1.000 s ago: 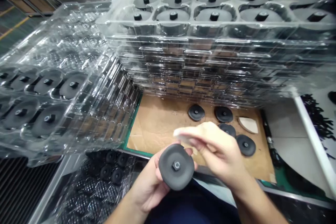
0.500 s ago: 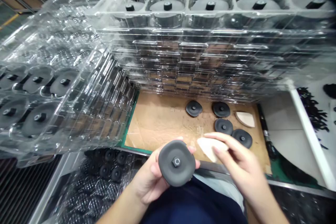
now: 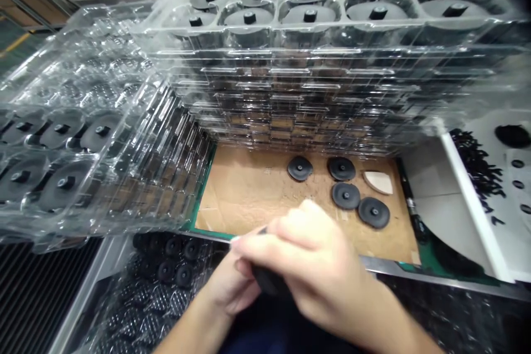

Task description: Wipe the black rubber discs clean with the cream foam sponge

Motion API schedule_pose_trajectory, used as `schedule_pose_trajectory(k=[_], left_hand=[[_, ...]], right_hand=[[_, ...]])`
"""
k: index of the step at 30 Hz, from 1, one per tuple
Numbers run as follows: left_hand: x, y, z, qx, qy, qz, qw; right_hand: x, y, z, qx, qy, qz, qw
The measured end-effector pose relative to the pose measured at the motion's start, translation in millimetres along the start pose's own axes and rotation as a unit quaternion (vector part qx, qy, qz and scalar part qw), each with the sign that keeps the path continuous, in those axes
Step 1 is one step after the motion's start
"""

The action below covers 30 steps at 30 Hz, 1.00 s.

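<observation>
My left hand (image 3: 232, 290) is closed around a dark rounded-square disc (image 3: 269, 281), low in front of my body. Over that disc lies my right hand (image 3: 311, 265), its fingers curled and slightly blurred. It covers most of the disc, including the raised centre. The white wedge-shaped pad that was in my right hand is hidden behind the fingers. Beyond my hands, several similar dark discs (image 3: 345, 196) with raised centres rest on the cardboard (image 3: 236, 193). A second pale wedge-shaped pad (image 3: 378, 182) lies near them at the right.
Tall stacks of clear plastic trays (image 3: 290, 74) stand at the back and left (image 3: 136, 177), with dark discs in their top pockets. A black pen-like tool (image 3: 410, 204) lies along the cardboard's right edge. Small black parts (image 3: 477, 166) sit on a white surface at right.
My right hand has moved left with the white pad and now covers the disc in my left hand. The view has shifted slightly.
</observation>
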State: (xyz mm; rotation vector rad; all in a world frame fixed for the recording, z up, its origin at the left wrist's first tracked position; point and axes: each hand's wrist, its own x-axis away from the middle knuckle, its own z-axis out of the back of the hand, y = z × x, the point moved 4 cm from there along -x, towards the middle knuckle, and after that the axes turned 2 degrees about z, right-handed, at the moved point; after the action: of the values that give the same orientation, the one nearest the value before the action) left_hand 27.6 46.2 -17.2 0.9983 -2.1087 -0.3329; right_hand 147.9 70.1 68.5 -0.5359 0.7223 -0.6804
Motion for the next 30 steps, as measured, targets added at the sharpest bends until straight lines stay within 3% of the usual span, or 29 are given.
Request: schedule_pose_trajectory(k=[3, 6, 11, 14, 17, 21, 24, 27, 30], left_hand=[[1.1, 3.1, -5.2, 0.014, -0.059, -0.009, 0.998], [0.4, 1.5, -2.3, 0.030, -0.079, -0.015, 0.996], [-4.8, -1.3, 11.6, 0.054, 0.004, -0.114, 0.992], [-5.6, -0.4, 6.6, 0.072, 0.000, -0.151, 0.986], [-5.4, 4.3, -6.2, 0.076, -0.028, -0.158, 0.984], [-5.5, 10.8, -15.3, 0.074, -0.027, -0.171, 0.982], [-6.5, 8.2, -16.4, 0.073, -0.016, -0.164, 0.984], [-6.6, 2.0, -16.0, 0.058, -0.008, -0.156, 0.986], [-5.1, -3.4, -12.0, 0.038, -0.005, -0.131, 0.991]], right_hand=[[0.3, 6.2, 6.6, 0.071, -0.003, -0.079, 0.994], [-0.4, -3.2, 2.3, 0.080, 0.043, -0.031, 0.995], [20.9, -11.1, -16.7, 0.115, 0.153, -0.109, 0.975], [37.1, -11.7, -22.5, -0.025, 0.127, -0.106, 0.986], [53.5, 3.9, -20.4, -0.195, 0.119, -0.179, 0.957], [76.2, 32.0, -8.0, -0.178, 0.201, -0.294, 0.917], [76.8, 34.2, 2.8, -0.105, 0.255, -0.335, 0.901], [54.0, 14.4, 11.0, -0.027, 0.268, -0.259, 0.928], [25.3, -6.9, 6.1, -0.008, 0.179, -0.101, 0.979]])
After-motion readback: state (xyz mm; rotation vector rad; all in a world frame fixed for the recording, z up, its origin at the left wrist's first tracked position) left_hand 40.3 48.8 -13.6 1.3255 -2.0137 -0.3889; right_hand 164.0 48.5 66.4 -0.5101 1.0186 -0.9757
